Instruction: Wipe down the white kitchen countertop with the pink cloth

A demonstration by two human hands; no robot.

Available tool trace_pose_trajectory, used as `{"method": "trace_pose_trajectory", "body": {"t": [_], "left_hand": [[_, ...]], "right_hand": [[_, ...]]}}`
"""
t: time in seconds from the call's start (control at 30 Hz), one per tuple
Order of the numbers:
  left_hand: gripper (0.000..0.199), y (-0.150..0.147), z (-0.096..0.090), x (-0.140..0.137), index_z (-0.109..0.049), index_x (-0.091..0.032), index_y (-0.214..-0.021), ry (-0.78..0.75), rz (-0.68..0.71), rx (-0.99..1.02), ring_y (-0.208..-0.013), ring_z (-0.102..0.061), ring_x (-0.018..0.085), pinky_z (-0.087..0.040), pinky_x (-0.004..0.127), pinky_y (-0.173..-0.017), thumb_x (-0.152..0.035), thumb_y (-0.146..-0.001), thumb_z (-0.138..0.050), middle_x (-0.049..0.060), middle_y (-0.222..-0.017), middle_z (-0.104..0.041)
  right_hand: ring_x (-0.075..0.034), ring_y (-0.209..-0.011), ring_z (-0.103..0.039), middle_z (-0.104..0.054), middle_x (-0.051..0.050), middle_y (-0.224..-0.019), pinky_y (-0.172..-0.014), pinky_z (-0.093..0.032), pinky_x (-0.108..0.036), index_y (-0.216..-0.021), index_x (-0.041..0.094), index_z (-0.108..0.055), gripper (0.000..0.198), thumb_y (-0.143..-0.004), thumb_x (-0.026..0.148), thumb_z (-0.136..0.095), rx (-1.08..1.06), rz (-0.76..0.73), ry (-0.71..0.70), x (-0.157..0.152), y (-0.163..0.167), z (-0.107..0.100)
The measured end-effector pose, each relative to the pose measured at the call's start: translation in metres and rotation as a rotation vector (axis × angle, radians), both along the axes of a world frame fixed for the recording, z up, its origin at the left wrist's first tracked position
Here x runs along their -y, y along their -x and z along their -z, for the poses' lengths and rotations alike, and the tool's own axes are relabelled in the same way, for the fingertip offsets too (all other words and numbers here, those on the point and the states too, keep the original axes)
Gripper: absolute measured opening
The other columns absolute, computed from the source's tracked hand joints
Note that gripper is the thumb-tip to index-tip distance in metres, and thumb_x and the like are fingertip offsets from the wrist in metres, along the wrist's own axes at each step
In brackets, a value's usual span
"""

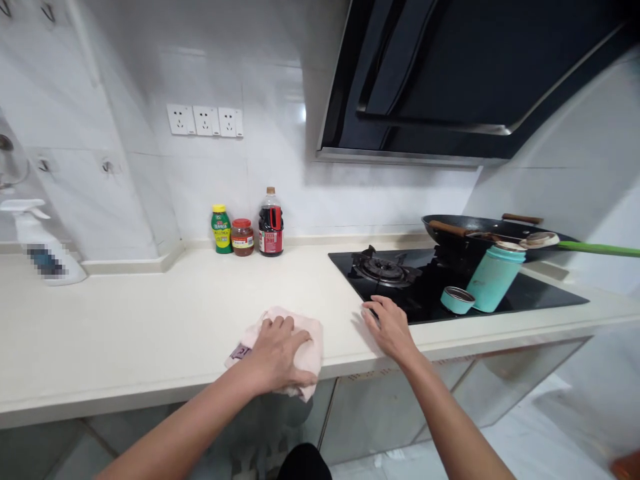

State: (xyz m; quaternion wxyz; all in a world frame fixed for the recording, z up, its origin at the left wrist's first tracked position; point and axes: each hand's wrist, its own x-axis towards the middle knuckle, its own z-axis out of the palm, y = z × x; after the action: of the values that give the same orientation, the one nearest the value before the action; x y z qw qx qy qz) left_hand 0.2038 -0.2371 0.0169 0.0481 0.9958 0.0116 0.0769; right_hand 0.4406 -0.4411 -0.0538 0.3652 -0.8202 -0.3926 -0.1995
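My left hand (281, 352) presses on a folded pale pink cloth (313, 340) at the counter's front edge, its fingers bent over it. Part of the cloth hangs over the edge, and a dark printed patch shows at its left corner. My right hand (391, 328) rests at the front left corner of the black glass gas hob (425, 310). Its fingers are loosely curved and apart, with nothing seen in them. Under both hands lies the cream countertop (150, 327).
By the wall stand a green bottle (221, 230), a red-lidded jar (243, 238) and a dark sauce bottle (271, 227). A spray bottle (43, 250) is far left. On the hob are a wok (480, 227), a teal flask (497, 279) and its cup (457, 301). A range hood (425, 87) overhangs.
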Motion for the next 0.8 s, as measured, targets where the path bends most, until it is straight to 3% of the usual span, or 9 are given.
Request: {"method": "trace_pose_trajectory", "body": {"t": [0.13, 0.2, 0.33, 0.47, 0.63, 0.8], "left_hand": [[0.065, -0.027, 0.006, 0.017, -0.06, -0.035, -0.13, -0.013, 0.067, -0.068, -0.136, -0.034, 0.043, -0.024, 0.065, -0.109, -0.058, -0.071, -0.076, 0.01, -0.14, -0.048], [0.059, -0.04, 0.011, 0.031, -0.058, -0.036, -0.132, -0.013, 0.107, -0.103, -0.138, -0.031, 0.044, -0.026, 0.065, -0.108, -0.054, -0.077, -0.071, 0.01, -0.146, -0.043], [0.044, -0.061, 0.032, 0.072, -0.056, -0.027, -0.131, -0.055, 0.179, 0.104, -0.121, -0.047, 0.036, -0.036, 0.055, -0.103, -0.04, -0.089, -0.061, 0.012, -0.132, -0.053], [0.046, -0.069, 0.051, 0.096, -0.053, -0.018, -0.126, -0.081, 0.198, 0.264, -0.112, -0.051, 0.031, -0.039, 0.047, -0.097, -0.039, -0.087, -0.066, 0.013, -0.119, -0.057], [0.045, -0.045, 0.052, 0.067, -0.057, -0.018, -0.113, -0.12, 0.186, 0.236, -0.106, -0.053, 0.03, -0.041, 0.044, -0.091, -0.04, -0.079, -0.077, 0.011, -0.116, -0.059], [0.043, 0.023, 0.05, 0.003, -0.06, -0.022, -0.117, -0.094, 0.048, 0.272, -0.111, -0.053, 0.031, -0.041, 0.045, -0.09, -0.029, -0.078, -0.077, 0.01, -0.126, -0.06]], "right_hand": [[-0.033, -0.13, -0.043, -0.053, -0.015, -0.133, -0.112, -0.028, -0.056, -0.11, 0.022, -0.065, 0.038, -0.094, 0.049, -0.043, 0.058, 0.016, 0.096, 0.0, -0.011, 0.017], [-0.03, -0.126, -0.047, -0.055, -0.011, -0.13, -0.11, -0.031, -0.054, -0.109, 0.024, -0.065, 0.036, -0.095, 0.05, -0.043, 0.069, 0.013, 0.134, -0.003, -0.012, 0.021], [-0.027, -0.112, -0.055, -0.059, -0.01, -0.12, -0.102, -0.039, -0.049, -0.107, 0.023, -0.064, 0.04, -0.098, 0.051, -0.037, 0.054, 0.06, 0.144, 0.0, -0.016, 0.023], [-0.025, -0.108, -0.057, -0.061, -0.01, -0.114, -0.098, -0.041, -0.045, -0.103, 0.022, -0.064, 0.039, -0.097, 0.047, -0.035, 0.044, 0.086, 0.124, 0.007, -0.019, 0.023], [-0.025, -0.106, -0.057, -0.062, -0.01, -0.111, -0.097, -0.041, -0.043, -0.097, 0.022, -0.065, 0.036, -0.095, 0.043, -0.035, 0.038, 0.085, 0.133, 0.01, -0.018, 0.023], [-0.025, -0.106, -0.057, -0.061, -0.009, -0.113, -0.095, -0.041, -0.042, -0.095, 0.022, -0.066, 0.035, -0.094, 0.042, -0.037, 0.034, 0.075, 0.15, 0.01, -0.016, 0.023]]}}
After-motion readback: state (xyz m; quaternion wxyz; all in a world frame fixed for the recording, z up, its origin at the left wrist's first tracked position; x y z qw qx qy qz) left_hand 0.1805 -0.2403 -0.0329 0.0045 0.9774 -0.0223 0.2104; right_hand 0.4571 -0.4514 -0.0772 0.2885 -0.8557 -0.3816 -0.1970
